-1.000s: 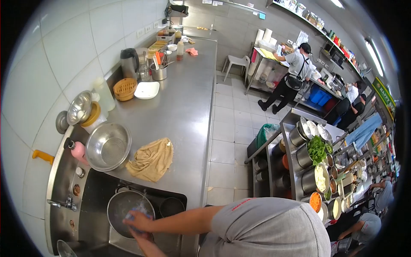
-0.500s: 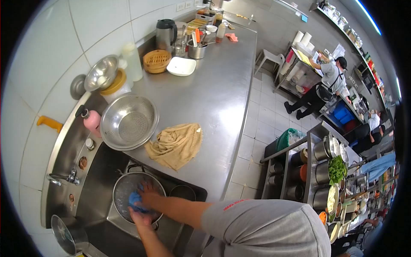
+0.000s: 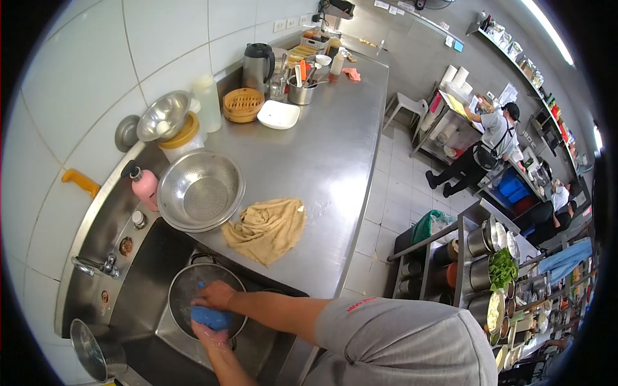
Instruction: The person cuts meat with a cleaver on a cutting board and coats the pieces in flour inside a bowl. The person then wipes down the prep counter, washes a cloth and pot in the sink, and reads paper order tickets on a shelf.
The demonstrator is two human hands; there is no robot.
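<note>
A blue cloth or sponge is between my two hands, inside a round metal pot in the sink. Palm up, my left hand holds it from below with curled fingers. My right hand lies just above it, fingers bent down against its upper edge and toward the pot's inside; its fingertips are partly hidden. The pot looks wet inside, and its loop handle points to the counter.
Beside the sink, a metal colander and a tan cloth lie on the steel counter. A faucet, pink pump bottle and metal pot line the sink. A person works farther off; a food rack stands right.
The view has swung, shifting the counter and sink in the frame. Since half a second ago, my right hand has moved up off the blue cloth's middle, and more of the cloth shows in my left hand.
</note>
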